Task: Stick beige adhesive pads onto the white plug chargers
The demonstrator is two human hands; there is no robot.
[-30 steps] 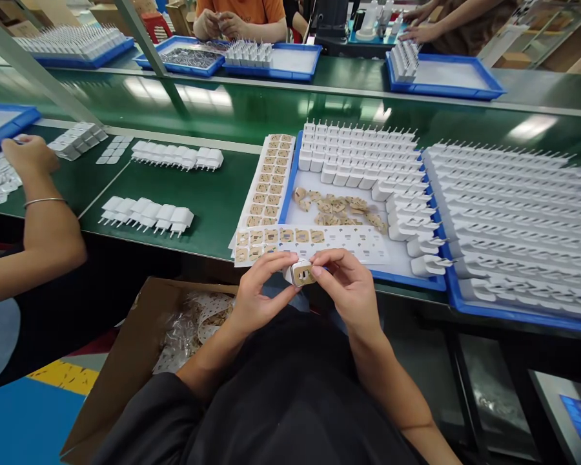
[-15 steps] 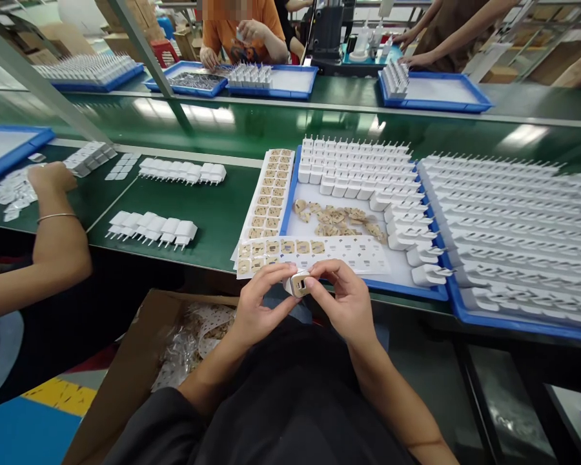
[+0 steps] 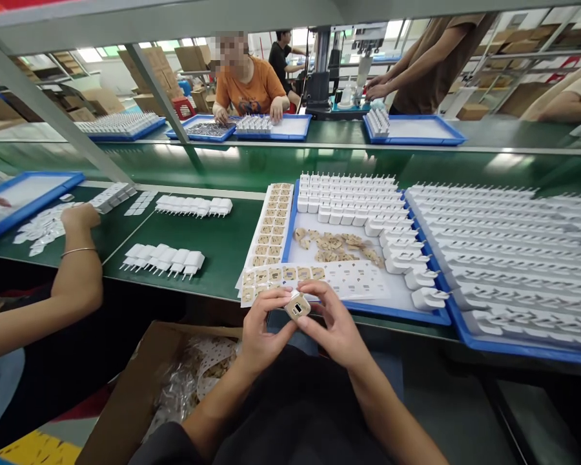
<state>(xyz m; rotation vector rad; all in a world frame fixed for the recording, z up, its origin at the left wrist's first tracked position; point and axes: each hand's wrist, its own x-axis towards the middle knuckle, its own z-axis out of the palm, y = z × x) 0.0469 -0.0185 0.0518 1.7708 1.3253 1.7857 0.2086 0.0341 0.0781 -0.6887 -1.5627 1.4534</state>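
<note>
Between my two hands is a white charger [image 3: 297,306], its tan end face with two port openings turned up toward me. My left hand [image 3: 266,328] grips its left side with thumb and fingers. On the other side, my right hand [image 3: 336,326] holds it, thumb at the lower edge and fingers at the top. Just beyond lies a sheet of tan stickers [image 3: 275,274], partly used. Behind it a blue tray [image 3: 397,310] bears rows of white chargers [image 3: 353,194] and a pile of loose tan pieces [image 3: 339,245].
A second blue tray [image 3: 527,352] full of chargers stands at the right. Two rows of chargers [image 3: 162,258] lie on the green table at the left, near a co-worker's arm [image 3: 82,258]. An open cardboard box [image 3: 121,387] sits below the table edge.
The view has tilted up, so the table sits lower in it. The charger has turned, showing more of its tan face. Across the table, a person's raised hand has come down to a tray.
</note>
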